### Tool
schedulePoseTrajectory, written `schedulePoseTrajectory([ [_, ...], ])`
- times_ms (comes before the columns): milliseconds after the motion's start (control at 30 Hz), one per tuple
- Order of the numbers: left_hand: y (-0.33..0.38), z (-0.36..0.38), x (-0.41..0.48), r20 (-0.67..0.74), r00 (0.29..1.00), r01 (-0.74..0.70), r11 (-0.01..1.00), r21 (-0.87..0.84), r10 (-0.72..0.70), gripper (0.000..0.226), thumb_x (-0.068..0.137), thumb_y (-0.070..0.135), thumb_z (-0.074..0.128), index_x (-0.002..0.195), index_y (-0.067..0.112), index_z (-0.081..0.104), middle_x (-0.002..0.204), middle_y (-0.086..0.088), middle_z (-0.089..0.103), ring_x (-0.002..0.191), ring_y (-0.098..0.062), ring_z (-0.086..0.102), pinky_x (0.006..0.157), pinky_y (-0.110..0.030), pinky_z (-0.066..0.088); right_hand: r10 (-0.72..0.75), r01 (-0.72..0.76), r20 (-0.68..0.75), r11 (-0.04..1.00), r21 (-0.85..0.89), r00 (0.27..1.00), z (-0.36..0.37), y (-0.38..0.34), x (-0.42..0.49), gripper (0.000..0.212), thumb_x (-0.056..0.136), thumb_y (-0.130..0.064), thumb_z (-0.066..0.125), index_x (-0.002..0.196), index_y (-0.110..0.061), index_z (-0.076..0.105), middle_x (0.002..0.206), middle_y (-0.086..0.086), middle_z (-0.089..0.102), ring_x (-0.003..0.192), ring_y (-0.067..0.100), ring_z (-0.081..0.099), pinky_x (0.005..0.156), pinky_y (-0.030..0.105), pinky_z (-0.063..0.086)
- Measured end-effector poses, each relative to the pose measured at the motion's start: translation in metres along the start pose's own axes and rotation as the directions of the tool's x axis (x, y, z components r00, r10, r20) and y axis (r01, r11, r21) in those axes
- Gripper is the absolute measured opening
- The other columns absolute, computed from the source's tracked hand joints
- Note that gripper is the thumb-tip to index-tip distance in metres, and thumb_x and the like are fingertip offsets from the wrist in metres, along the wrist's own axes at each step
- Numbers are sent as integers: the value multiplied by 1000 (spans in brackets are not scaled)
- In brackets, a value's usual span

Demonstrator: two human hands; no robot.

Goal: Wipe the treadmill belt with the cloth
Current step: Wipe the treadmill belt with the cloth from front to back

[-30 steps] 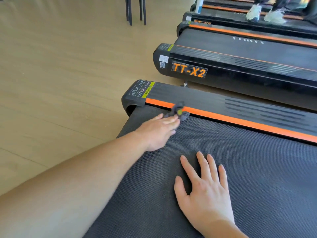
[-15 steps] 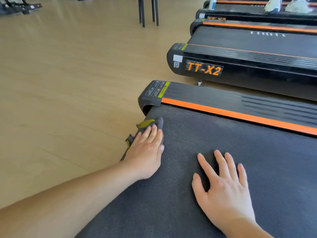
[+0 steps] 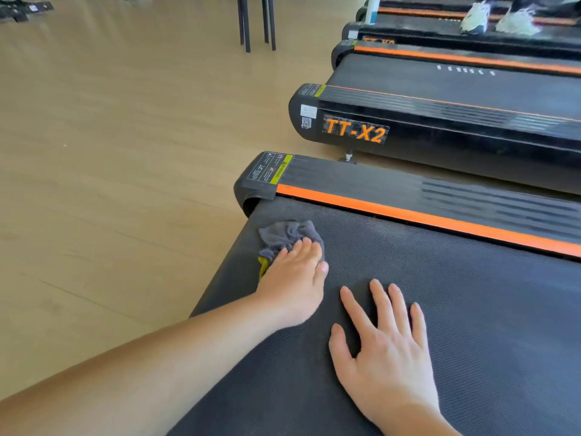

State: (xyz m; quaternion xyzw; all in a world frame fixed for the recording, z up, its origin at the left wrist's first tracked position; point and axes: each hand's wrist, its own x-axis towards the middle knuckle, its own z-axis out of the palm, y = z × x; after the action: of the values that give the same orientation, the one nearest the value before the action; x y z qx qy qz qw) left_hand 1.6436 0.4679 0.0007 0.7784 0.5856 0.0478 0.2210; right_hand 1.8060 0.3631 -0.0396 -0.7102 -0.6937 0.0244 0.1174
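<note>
Cloth (image 3: 284, 236) now lies further in from the floor-side edge of the treadmill belt (image 3: 471, 309) than half a second ago.
Right hand (image 3: 386, 350) rests flat, fingers spread; left hand (image 3: 295, 278), fingers straight, presses the bunched cloth near the orange side rail (image 3: 408, 215). Risk: bunching may leave patches unwiped.

A: How is the left hand (image 3: 292, 284) being held?
B: Palm down, fingers being pressed together, the left arm (image 3: 157, 366) being stretched forward.
A: And the right hand (image 3: 386, 350)?
B: Being laid flat, fingers being spread, just right of the left fingers.
</note>
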Motion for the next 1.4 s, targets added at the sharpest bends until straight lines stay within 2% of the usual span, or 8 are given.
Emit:
schedulePoseTrajectory([
  [133, 58, -2, 63, 12, 999, 52, 995, -87, -51, 41, 111, 25, 23, 135, 4, 49, 150, -18, 44, 143, -34, 36, 117, -44, 27, 6, -6, -6, 1000, 1, 1000, -1, 1, 1, 62, 88, -61, 44, 147, -44, 53, 160, 6, 44, 153, 32, 30, 123, 55, 17],
  [233, 118, 10, 88, 157, 972, -144, 969, -203, 177, 43, 107, 23, 26, 96, -1, 60, 110, -26, 66, 122, -38, 56, 102, -42, 41, -8, 8, 5, 1000, 2, 1000, 0, 3, 1, 58, 88, -61, 45, 141, -42, 58, 159, 5, 45, 152, 33, 30, 122, 56, 18],
  [500, 42, 17, 84, 128, 858, -510, 853, 106, 497, 52, 112, 25, 32, 161, 8, 28, 171, -10, 18, 159, -18, 9, 126, -28, 0, 2, -1, 64, 1000, -27, 998, -3, 4, 3, 63, 91, -65, 40, 151, -47, 45, 162, 4, 40, 155, 31, 24, 125, 55, 16],
  [700, -68, -41, 43, -9, 984, -171, 946, 275, 180, 51, 110, 18, 37, 161, 13, 30, 169, -6, 27, 155, -23, 25, 125, -36, 23, 9, -6, 118, 1000, -27, 993, -7, 3, 1, 67, 93, -70, 27, 156, -51, 32, 171, 1, 22, 159, 25, 7, 128, 51, 4],
  [800, -75, -54, 19, -67, 997, -14, 970, 243, 31, 40, 111, 19, 37, 150, 11, 43, 157, -12, 42, 136, -35, 48, 102, -49, 45, 16, -13, 123, 1000, -24, 992, -13, 0, 1, 68, 92, -71, 21, 158, -52, 27, 172, 0, 18, 159, 24, 1, 128, 50, 1],
  [967, -33, -61, 12, -565, 794, 44, 948, -316, -226, 39, 111, 30, 35, 143, 18, 55, 135, -9, 65, 121, -32, 60, 97, -38, 47, 22, -17, 158, 999, -37, 987, -16, -1, 2, 69, 92, -71, 14, 159, -53, 18, 173, -2, 10, 159, 21, -7, 128, 48, -4],
  [1200, -24, -55, -82, 28, 999, 32, 773, -634, -19, 57, 104, 48, 50, 157, 30, 40, 156, 20, 41, 142, 9, 36, 115, -15, 28, 14, -7, 178, 999, -43, 984, -20, -4, 2, 68, 92, -69, 14, 156, -51, 25, 172, -1, 10, 159, 23, -7, 128, 48, -4],
  [1400, -86, -6, -168, -82, 983, 166, 985, 43, -162, 70, 103, 64, 35, 163, 31, 23, 172, 7, 4, 158, -14, 4, 126, -33, 11, 6, 5, 202, 999, -54, 979, -24, -3, -1, 61, 99, -67, 18, 157, -49, 19, 172, 0, 8, 159, 23, -8, 128, 49, -4],
])
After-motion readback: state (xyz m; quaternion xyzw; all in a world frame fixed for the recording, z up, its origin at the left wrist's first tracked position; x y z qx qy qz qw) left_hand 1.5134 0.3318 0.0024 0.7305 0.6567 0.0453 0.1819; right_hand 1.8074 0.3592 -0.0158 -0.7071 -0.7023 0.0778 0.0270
